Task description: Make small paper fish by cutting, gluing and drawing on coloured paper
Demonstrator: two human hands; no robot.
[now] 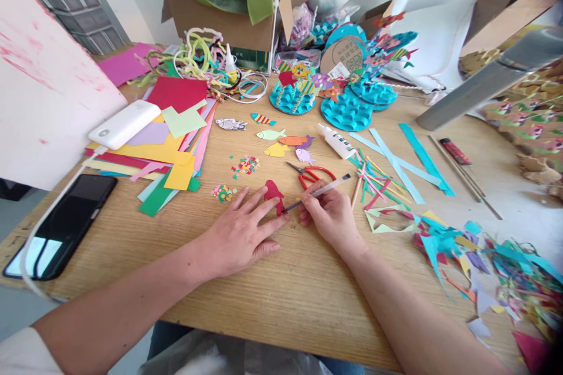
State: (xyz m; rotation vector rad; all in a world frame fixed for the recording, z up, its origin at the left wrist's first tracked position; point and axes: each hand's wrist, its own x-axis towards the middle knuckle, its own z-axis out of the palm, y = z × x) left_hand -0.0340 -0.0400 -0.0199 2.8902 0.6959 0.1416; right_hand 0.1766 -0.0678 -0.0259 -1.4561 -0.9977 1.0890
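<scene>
A red paper fish (pixel 273 190) lies flat on the wooden table. My left hand (pixel 248 228) rests with spread fingers, its fingertips pressing on the fish. In my right hand (pixel 328 211) is a slim grey pen (pixel 328 186), its tip touching the tail end of the fish. Scissors with red handles (pixel 314 176) lie just beyond my right hand. Further back are several cut paper fish, among them a yellow fish (pixel 277 150) and an orange fish (pixel 294 140). Two small heaps of paper dots (pixel 246 166) sit beyond my left hand.
Coloured paper sheets (pixel 176 91), a white power bank (pixel 125 123) and a phone (pixel 65 222) are at the left. A glue bottle (pixel 338 142) and paper strips (pixel 396 164) lie right of centre. Paper scraps (pixel 479 269) cover the right front. Blue wavy paper bases (pixel 347 112) stand at the back.
</scene>
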